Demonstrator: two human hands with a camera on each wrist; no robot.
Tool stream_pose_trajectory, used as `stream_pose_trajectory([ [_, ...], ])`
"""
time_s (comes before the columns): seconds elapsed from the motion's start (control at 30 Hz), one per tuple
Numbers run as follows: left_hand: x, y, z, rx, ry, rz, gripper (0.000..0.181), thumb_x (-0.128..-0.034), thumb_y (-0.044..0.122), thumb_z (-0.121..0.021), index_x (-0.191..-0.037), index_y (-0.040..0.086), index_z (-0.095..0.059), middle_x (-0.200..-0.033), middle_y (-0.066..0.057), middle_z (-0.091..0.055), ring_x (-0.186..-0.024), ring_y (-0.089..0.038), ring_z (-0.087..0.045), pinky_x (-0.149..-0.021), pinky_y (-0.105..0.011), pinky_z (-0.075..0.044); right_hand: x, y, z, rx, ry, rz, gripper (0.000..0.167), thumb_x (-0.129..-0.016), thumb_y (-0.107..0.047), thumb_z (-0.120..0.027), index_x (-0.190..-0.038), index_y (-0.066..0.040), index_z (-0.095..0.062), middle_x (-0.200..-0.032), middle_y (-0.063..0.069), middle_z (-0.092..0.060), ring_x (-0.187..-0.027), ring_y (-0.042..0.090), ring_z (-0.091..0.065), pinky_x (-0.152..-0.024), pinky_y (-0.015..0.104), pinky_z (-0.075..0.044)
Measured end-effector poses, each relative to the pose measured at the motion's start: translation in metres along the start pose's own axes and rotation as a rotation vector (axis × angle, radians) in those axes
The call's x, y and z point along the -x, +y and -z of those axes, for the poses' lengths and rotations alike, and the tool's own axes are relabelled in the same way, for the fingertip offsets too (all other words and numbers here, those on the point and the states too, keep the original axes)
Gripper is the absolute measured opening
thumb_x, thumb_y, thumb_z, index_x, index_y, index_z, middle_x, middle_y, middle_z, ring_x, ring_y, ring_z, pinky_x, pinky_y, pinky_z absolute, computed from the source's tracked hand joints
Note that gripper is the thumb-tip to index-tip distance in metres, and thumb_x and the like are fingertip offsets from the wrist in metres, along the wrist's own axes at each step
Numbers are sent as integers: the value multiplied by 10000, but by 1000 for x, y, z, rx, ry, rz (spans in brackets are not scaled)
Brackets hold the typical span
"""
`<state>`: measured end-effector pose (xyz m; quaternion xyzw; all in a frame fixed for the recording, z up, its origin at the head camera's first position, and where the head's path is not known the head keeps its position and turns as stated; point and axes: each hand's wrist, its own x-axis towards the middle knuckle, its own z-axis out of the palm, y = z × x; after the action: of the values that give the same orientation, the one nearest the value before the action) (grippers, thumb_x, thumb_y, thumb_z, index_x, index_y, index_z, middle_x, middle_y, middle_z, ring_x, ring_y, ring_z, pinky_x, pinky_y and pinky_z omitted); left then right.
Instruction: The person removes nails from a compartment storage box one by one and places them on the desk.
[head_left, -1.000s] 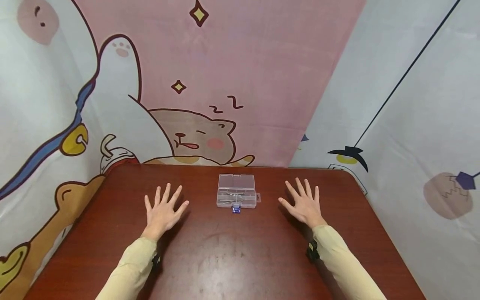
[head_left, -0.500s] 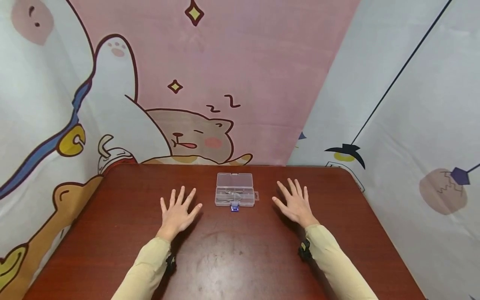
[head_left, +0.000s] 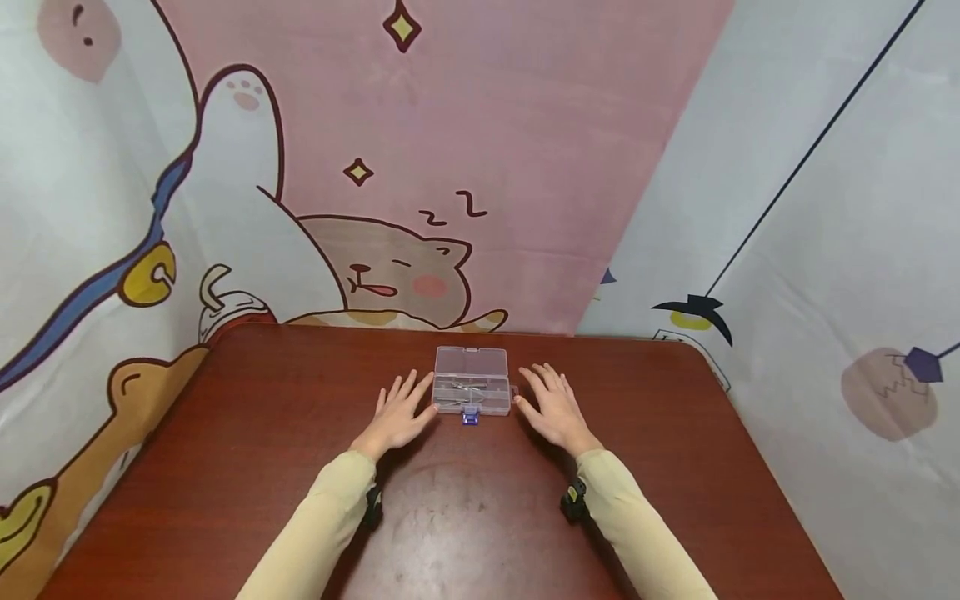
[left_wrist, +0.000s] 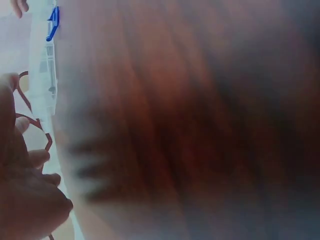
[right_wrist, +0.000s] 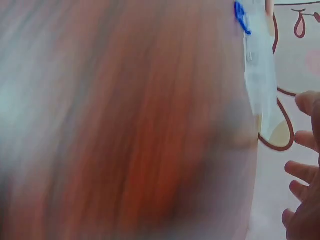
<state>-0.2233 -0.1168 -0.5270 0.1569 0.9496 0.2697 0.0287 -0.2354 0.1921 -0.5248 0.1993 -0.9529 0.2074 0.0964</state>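
A clear plastic box [head_left: 471,363] stands with its lid raised on the table, a blue latch [head_left: 470,415] at its front. Thin metallic pieces lie in its compartments, too small to tell their kind. Close to the box's left side is my left hand [head_left: 393,421], its fingers spread and holding nothing. On the other side my right hand [head_left: 558,410] is at the box's hanging tab, fingers extended and slightly bent. Whether either hand touches the box I cannot tell. Both wrist views show the box [left_wrist: 44,75] edge-on beside the fingers [right_wrist: 302,171].
The reddish-brown table [head_left: 465,517] runs under both arms. Behind it hangs a pink and white cloth [head_left: 540,167] with cartoon animals, and pale cloth continues along the left and right sides.
Both hands have moved inward from either side toward the box, the left one travelling farther. The box has stayed in place with its lid raised.
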Motion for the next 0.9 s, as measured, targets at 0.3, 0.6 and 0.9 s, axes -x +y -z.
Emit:
stream_pose_trajectory([
  [0.3, -27, -2, -5, 54, -31, -1, 665, -987, 441, -501, -1546, 182, -252, -1567, -203, -188, -1415, -470, -71, -1067, -656, -6, -19, -20, -9, -78, 4, 98, 469, -916, -235, -650, -1331, -45, -546, -1361, 176, -494, -1315, 339, -395, -1065, 561, -270],
  [0.6, -25, -6, -12, 64, -52, 2, 662, -955, 499, -529, -1525, 235, -320, -1561, -193, -219, -1420, -465, -43, -1061, -651, 34, -31, -39, -27, -133, -11, 143, 321, -931, -168, -636, -1232, -58, -635, -1282, 130, -554, -1218, 317, -483, -1003, 493, -371],
  [0.9, -29, -10, -10, 99, -52, -30, 676, -937, 499, -557, -1514, 220, -343, -1553, -206, -232, -1415, -474, -56, -1057, -658, 23, -52, -51, -40, -129, -61, 148, 274, -936, -189, -617, -1184, -92, -682, -1274, 113, -562, -1169, 316, -503, -964, 508, -375],
])
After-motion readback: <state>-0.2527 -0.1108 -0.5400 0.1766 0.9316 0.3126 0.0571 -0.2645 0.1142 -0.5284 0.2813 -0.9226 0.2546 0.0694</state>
